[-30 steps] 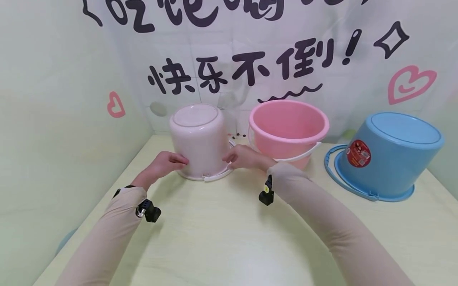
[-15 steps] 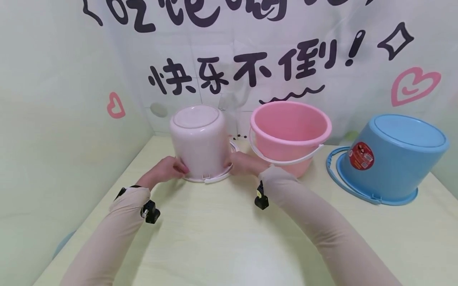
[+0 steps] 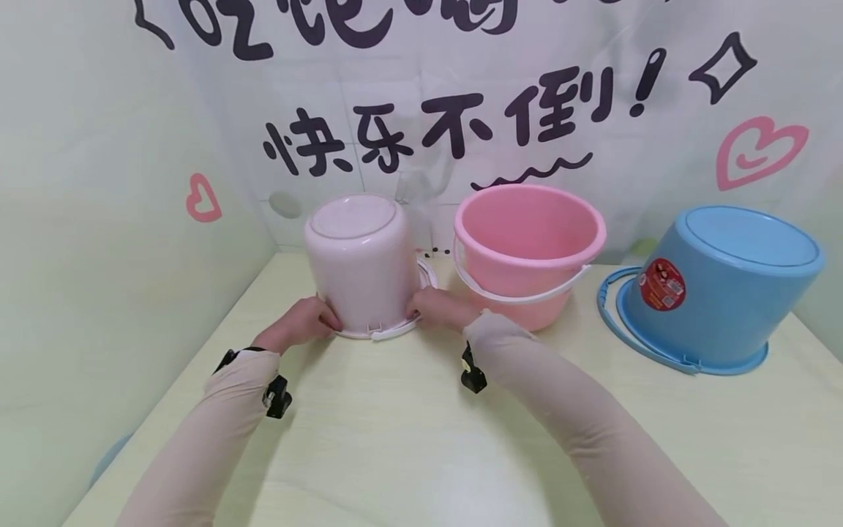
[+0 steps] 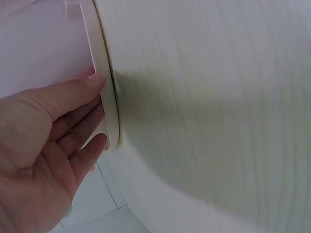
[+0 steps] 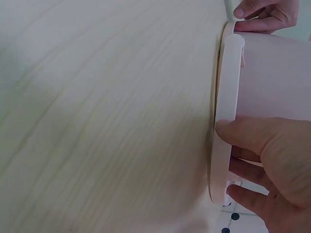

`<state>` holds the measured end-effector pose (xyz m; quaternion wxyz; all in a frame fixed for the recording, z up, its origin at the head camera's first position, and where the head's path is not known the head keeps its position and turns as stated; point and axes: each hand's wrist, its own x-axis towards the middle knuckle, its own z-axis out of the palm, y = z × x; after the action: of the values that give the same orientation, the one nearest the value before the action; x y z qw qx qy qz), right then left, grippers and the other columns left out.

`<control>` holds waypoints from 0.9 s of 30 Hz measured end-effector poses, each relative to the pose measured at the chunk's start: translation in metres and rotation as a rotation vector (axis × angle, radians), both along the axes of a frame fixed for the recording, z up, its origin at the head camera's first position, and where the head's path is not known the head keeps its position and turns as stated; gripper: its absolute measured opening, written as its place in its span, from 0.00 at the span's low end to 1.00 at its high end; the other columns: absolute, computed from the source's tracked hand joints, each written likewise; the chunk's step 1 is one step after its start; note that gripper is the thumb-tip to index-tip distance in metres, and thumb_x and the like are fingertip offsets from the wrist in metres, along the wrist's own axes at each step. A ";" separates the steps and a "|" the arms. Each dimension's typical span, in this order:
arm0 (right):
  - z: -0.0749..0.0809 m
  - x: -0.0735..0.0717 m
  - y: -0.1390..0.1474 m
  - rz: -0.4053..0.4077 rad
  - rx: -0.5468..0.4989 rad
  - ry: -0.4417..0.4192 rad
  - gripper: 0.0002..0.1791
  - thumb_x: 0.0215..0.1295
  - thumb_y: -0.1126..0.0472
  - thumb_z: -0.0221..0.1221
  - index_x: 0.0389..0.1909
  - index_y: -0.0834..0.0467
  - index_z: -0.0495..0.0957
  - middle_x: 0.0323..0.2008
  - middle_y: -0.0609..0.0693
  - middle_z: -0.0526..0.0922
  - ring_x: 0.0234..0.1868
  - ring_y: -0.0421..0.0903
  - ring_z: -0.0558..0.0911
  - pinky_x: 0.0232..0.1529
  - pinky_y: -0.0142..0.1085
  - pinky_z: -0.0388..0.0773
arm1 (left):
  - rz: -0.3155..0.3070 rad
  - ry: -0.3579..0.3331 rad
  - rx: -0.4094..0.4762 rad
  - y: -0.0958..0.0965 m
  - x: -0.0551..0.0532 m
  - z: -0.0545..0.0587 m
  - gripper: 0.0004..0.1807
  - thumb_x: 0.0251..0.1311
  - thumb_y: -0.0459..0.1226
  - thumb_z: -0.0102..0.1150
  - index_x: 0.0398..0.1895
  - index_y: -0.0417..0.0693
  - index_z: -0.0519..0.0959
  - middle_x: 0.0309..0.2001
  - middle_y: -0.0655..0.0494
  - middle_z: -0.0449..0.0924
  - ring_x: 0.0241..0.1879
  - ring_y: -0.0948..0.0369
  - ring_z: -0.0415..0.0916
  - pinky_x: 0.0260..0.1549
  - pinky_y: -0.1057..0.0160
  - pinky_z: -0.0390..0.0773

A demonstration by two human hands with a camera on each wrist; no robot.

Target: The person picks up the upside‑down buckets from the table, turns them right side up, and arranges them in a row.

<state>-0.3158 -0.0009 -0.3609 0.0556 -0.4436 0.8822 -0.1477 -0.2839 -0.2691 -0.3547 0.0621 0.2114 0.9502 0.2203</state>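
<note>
A pale pink bucket (image 3: 358, 274) stands upside down on the table near the back wall, its rim (image 4: 103, 58) at the tabletop. My left hand (image 3: 301, 324) grips that rim at the left side, thumb on the outer edge and fingers bent behind it. On the opposite side my right hand (image 3: 443, 309) pinches the rim, as the right wrist view shows, thumb over the white handle (image 5: 227, 92) lying along it. The left hand's fingers (image 5: 265, 22) also appear at the far end of the rim there. The inside of the bucket is hidden.
A brighter pink bucket (image 3: 533, 227) stands upright just right of the pale one, its white handle hanging in front. Further right, a blue bucket (image 3: 737, 293) with a red label sits upside down. Walls rise at the left and behind, the back one printed with dark lettering (image 3: 454, 128).
Both hands have moved from the sides of the pale pink bucket down to its rim and taken hold there. The right hand has come slightly nearer. The buckets stay in place.
</note>
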 end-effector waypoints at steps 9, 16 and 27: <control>-0.008 -0.003 -0.002 -0.022 -0.044 0.074 0.11 0.48 0.75 0.60 0.31 0.59 0.83 0.31 0.49 0.83 0.32 0.43 0.76 0.37 0.29 0.72 | 0.034 0.060 -0.023 0.000 -0.002 -0.010 0.03 0.47 0.24 0.63 0.25 0.36 0.83 0.29 0.48 0.82 0.35 0.51 0.75 0.40 0.52 0.73; -0.008 -0.002 0.003 -0.023 -0.090 0.064 0.09 0.47 0.76 0.59 0.27 0.61 0.80 0.27 0.49 0.79 0.28 0.41 0.70 0.33 0.29 0.68 | 0.023 0.064 -0.026 0.002 0.001 -0.009 0.02 0.49 0.25 0.62 0.26 0.37 0.83 0.30 0.50 0.81 0.37 0.51 0.75 0.41 0.52 0.72; 0.008 -0.001 0.008 -0.076 -0.055 0.022 0.09 0.57 0.72 0.56 0.36 0.60 0.79 0.35 0.49 0.81 0.34 0.43 0.74 0.39 0.32 0.71 | -0.092 0.176 0.027 0.001 0.003 0.007 0.07 0.47 0.20 0.60 0.25 0.38 0.81 0.29 0.50 0.79 0.33 0.52 0.76 0.36 0.54 0.75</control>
<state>-0.3164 0.0073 -0.3527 0.0277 -0.4128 0.8946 -0.1691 -0.2812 -0.2686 -0.3477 -0.0146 0.2742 0.9382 0.2107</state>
